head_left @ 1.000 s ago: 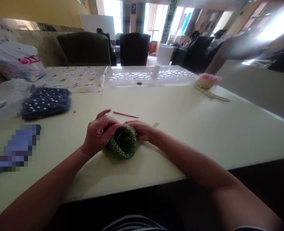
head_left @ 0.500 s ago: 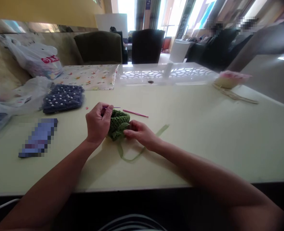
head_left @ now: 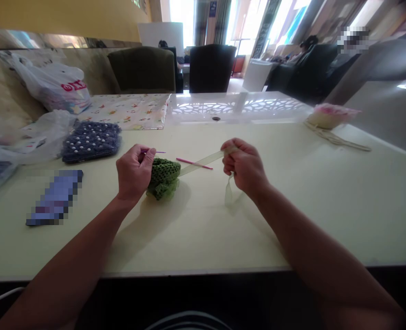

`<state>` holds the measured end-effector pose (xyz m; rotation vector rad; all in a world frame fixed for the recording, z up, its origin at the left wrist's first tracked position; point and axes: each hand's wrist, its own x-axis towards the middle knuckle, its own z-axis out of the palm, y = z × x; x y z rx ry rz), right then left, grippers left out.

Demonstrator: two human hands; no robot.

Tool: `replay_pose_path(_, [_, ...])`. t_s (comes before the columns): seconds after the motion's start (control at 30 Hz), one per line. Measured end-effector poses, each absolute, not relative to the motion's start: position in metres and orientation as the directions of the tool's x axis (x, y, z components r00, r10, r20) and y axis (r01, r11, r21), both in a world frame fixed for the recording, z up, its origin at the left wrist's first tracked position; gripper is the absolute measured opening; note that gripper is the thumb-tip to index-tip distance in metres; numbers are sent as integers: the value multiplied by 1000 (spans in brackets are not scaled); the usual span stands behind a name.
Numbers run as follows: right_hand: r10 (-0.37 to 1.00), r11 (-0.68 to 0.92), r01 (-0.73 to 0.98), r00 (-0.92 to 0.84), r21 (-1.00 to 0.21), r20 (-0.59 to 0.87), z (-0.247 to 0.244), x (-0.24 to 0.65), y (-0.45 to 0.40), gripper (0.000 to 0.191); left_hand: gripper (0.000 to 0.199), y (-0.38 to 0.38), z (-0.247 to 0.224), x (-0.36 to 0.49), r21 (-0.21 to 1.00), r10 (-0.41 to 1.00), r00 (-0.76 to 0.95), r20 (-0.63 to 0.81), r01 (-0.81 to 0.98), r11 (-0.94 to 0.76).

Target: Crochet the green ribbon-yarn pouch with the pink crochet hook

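My left hand is closed on a green crocheted piece, with a thin purple crochet hook also held in its fingers, its tip poking out to the right. Ruffled sheer green ribbon gathers along the lower part of the piece. From there a strip of green ribbon runs taut to my right hand, which pinches it. The ribbon's loose tail dangles below that hand. A pink crochet hook lies on the table, partly beneath the stretched ribbon.
On the white table at left are a navy pearl-dotted bundle, a blurred-out flat item and plastic bags. A pink-topped basket with cords stands far right. Patterned cloth lies behind; chairs stand beyond.
My right hand has moved right and up from beside the crocheted piece, drawing the ribbon out straight. My left hand and the piece have shifted slightly left.
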<state>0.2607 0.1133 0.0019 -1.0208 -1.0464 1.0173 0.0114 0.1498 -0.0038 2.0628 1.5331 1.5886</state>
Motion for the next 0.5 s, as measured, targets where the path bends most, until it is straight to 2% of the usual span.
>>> replay_pose_path(0.13, [964,200,-195,215,-960,157,11,281,119,21,22,151,-2,10,590,771,-26,637,660,-465])
replay_pose_path(0.27, [933,264,-161,293,-951,210,16,304,126,25,24,154,1,6,542,784,21,620,711,-448])
replay_pose_path(0.4, [904,277,-144,374,-950,207,16,340,136,28,28,165,5,-7,467,764,-16,646,800,-378])
replay_pose_path(0.5, [893,241,-196,429,-950,138,12,372,144,25,32,180,5,-22,425,775,-60,629,862,-277])
